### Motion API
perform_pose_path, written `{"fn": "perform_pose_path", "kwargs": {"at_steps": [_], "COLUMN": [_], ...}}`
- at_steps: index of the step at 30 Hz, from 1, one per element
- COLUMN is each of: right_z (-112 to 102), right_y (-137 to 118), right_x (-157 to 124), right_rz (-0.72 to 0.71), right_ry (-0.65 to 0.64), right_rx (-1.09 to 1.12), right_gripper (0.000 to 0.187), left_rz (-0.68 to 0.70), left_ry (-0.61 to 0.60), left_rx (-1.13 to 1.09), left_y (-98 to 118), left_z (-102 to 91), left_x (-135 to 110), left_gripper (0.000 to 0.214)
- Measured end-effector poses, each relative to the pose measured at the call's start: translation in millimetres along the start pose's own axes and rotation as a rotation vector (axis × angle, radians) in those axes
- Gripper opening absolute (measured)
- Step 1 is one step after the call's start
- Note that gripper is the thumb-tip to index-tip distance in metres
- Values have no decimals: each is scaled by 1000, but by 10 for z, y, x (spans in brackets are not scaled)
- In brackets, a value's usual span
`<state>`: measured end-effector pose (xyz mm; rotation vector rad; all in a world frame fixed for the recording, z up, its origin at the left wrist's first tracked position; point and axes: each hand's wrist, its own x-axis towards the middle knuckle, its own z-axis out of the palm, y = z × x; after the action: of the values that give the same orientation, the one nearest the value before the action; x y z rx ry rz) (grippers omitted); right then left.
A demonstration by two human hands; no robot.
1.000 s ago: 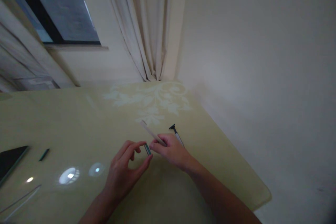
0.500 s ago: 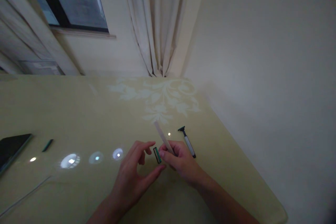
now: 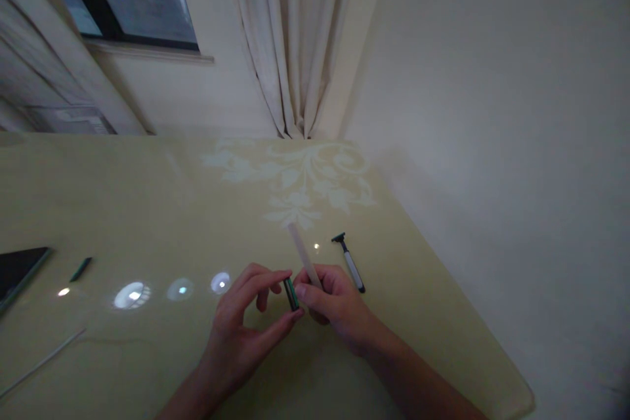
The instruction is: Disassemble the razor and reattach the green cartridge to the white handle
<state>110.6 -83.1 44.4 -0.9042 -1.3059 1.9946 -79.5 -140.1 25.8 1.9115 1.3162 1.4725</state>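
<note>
- In the head view, reckoning from the cartridge, with 12 o'clock at the top of the picture, the left hand (image 3: 233, 328) pinches the cartridge (image 3: 292, 294) end to end, index fingertip on top, thumb below.
- Half a second ago a gap showed between that fingertip and the cartridge; now the grasp spans both ends, and the green edge faces the camera more. I judge the hold firmer for the work in hand.
- The right hand (image 3: 342, 305), at 3 o'clock, grasps the pale strip (image 3: 305, 256) between thumb and fingers, as it did half a second ago; the strip points towards 12 o'clock. Its thumb is just beside the cartridge; whether they touch, I cannot tell.
- The razor (image 3: 350, 266) lies at 2 o'clock, near the right hand; a second ago that hand partly hid it.
- The table's (image 3: 433, 315) right edge slants from 1 o'clock down to its rounded corner at 4 o'clock, with the wall (image 3: 492, 177) beyond. Movement that way looks the tighter, the razor lying between hand and edge.
- More room seems to spread from 9 to 11 o'clock. Far off at 9 o'clock lie a green piece (image 3: 81, 269) and a dark slab (image 3: 22, 272); a white rod (image 3: 44, 362) lies just below them.
</note>
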Motion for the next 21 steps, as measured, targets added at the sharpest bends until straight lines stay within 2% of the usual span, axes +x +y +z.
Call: {"fn": "perform_pose_path", "kwargs": {"at_steps": [7, 12, 21], "right_z": [47, 65, 65], "right_y": [-37, -32, -12], "right_x": [-32, -61, -60], "right_rz": [-160, -149, -153], "right_ry": [74, 112, 97], "right_rx": [-181, -217, -217], "right_gripper": [27, 26, 26], "left_rz": [21, 37, 34], "left_ry": [0, 12, 18], "left_rx": [-1, 2, -50], "left_y": [-5, 12, -18], "left_z": [-3, -2, -7], "left_x": [4, 20, -15], "left_gripper": [43, 42, 45]}}
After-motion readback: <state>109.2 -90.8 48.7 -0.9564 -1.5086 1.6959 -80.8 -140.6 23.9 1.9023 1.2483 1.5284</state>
